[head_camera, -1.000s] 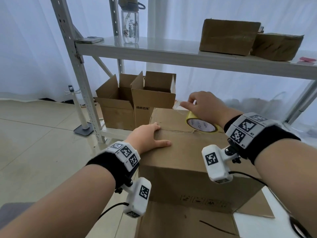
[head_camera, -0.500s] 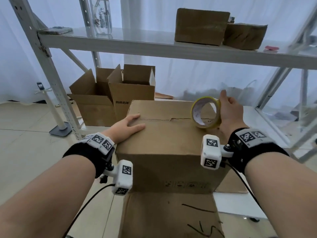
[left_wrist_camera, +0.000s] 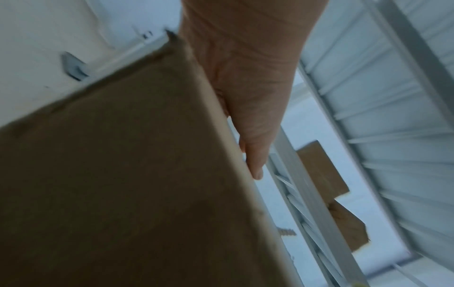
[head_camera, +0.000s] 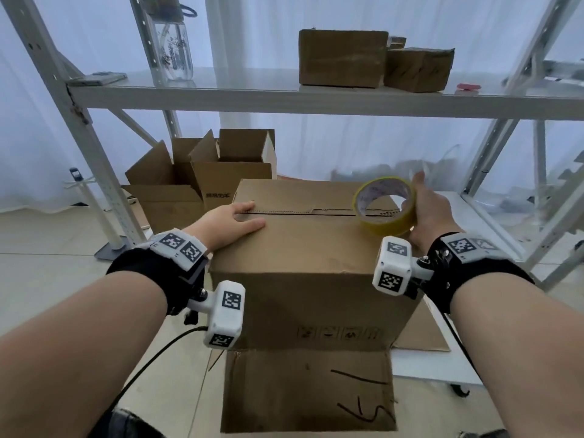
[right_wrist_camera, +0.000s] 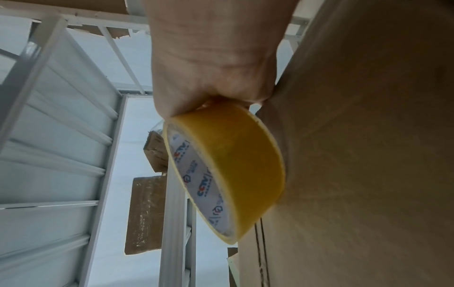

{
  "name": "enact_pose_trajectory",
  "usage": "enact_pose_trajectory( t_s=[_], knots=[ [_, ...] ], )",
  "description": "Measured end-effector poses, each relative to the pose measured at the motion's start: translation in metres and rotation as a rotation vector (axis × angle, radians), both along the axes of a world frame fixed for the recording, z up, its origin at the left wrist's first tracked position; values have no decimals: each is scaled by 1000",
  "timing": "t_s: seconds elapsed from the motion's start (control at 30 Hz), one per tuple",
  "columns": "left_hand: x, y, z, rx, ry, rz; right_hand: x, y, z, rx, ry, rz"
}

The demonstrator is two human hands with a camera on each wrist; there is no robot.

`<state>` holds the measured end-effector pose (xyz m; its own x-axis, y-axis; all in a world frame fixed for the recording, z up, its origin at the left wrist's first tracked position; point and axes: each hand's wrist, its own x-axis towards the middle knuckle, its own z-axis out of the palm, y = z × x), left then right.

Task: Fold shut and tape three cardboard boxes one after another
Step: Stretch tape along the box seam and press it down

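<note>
the closed cardboard box (head_camera: pixel 300 248) sits in the near middle, its top flaps meeting along a seam (head_camera: pixel 303 212) that runs left to right. the left hand (head_camera: pixel 226 227) lies flat on the left end of the top, fingers straight and pressing the flaps down. the right hand (head_camera: pixel 431 213) grips the tape roll (head_camera: pixel 384 205) upright at the seam's right end, fingers curled round its rim. i judge the tape should start there, centred on the seam, while the left hand keeps the flaps level.
</note>
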<state>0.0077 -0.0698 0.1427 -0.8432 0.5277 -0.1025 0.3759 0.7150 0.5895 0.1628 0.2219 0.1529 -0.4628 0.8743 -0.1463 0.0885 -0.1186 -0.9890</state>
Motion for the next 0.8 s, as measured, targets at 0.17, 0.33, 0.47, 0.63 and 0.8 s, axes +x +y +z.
enact_pose_trajectory(
  t_s=[0.17,0.33,0.47,0.63,0.8],
  knots=[
    [18,12,-8,-80,80,-18,14,8,-8,-41,3,1],
    [24,15,-26,-90,97,-18,14,3,-9,93,-39,46],
    [19,17,-31,-110,128,-109,-10,-36,16,408,-38,242],
    [-2,5,-23,-121,80,-346,-43,-82,36,800,-205,556],
    [-11,4,-31,-245,209,-440,-67,-95,43,926,-418,735]
  ],
)
